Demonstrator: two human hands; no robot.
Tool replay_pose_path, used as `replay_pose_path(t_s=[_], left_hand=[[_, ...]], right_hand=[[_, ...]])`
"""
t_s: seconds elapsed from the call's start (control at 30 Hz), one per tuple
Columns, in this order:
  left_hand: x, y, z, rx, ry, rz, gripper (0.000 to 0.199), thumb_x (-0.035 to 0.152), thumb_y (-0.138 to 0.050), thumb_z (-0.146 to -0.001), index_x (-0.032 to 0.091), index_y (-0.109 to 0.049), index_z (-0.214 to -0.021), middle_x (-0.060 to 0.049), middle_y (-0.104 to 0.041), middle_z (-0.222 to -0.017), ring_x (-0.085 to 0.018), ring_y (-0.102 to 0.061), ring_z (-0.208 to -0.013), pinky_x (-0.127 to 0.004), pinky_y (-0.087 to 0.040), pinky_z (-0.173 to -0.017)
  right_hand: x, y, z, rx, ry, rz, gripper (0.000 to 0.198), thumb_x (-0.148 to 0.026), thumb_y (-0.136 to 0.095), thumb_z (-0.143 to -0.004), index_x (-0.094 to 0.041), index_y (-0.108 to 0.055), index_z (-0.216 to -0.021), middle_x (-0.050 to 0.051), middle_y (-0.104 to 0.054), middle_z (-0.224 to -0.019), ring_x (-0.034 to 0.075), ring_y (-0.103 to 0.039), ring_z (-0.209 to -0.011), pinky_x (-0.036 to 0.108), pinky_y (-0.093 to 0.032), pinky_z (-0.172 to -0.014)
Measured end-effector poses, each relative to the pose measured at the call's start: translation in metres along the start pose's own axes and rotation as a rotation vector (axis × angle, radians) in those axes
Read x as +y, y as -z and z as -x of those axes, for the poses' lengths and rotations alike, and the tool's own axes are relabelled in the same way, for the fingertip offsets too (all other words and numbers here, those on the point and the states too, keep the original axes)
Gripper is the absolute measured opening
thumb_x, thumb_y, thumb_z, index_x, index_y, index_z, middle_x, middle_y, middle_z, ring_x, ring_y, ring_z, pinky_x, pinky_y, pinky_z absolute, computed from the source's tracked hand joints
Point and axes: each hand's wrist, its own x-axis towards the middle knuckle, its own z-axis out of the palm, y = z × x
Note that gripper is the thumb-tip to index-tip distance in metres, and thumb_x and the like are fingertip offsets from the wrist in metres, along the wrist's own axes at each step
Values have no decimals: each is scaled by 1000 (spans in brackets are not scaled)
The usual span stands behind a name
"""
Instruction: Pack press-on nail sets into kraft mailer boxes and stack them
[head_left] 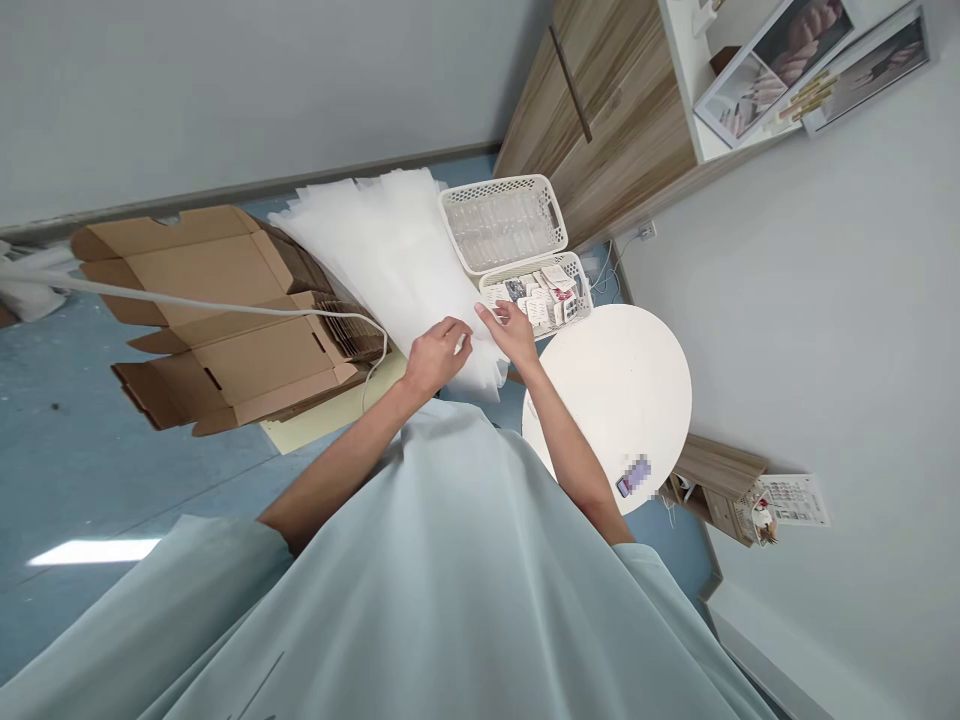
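A tall stack of thin, translucent white sheets or bags (405, 250), probably packing foam, lies in front of me with uneven edges. Over its near end, my left hand (439, 355) hovers with loosely bent fingers, a gap showing between thumb and fingertips. Just to the right is my right hand (514, 332), thumb held away from the fingers, near the stack's right edge. I make out nothing gripped in either hand. Beyond the right fingertips stands a white basket (586, 280) of small printed cards or packets.
Flattened cardboard boxes (217, 290) are piled at left, crossed by a white cable (225, 304). Another white basket (557, 222) holds clear plastic pieces. At right, a round white table (622, 380) bears a phone (624, 487). A wooden cabinet (600, 90) stands behind.
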Motion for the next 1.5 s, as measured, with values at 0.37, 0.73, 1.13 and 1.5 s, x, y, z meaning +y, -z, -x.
replay_pose_path(t_s=[0.37,0.73,1.13,1.5], left_hand=[[44,-14,21,137,5,375,51,37,-64,-101,24,-58,-149,-16,-60,-156,-31,-62,-143,-46,-58,-113],[122,-88,-25,-165,161,699,37,46,-77,-92,19,-70,-116,-11,-77,-120,-25,-77,-106,-38,-67,-89],[207,-191,26,-506,99,579,36,43,-84,-83,21,-74,-109,-8,-76,-109,-23,-76,-93,-28,-63,-66],[249,-229,70,-812,77,578,49,55,-89,-78,20,-74,-109,-7,-75,-108,-24,-76,-99,-38,-66,-88]], right_hand=[[20,50,35,11,82,-93,23,-45,-70,-97,-23,-65,-94,2,-75,-96,22,-69,-96,32,-54,-90],[116,111,154,263,-93,-511,38,-59,-79,-88,-25,-64,-93,1,-75,-95,19,-70,-86,31,-55,-77],[232,136,262,539,-272,-745,60,-68,-82,-84,-29,-64,-127,5,-79,-112,24,-76,-94,38,-63,-82],[264,165,266,770,-192,-690,35,-59,-73,-94,-24,-74,-100,5,-79,-106,26,-72,-104,42,-61,-97]])
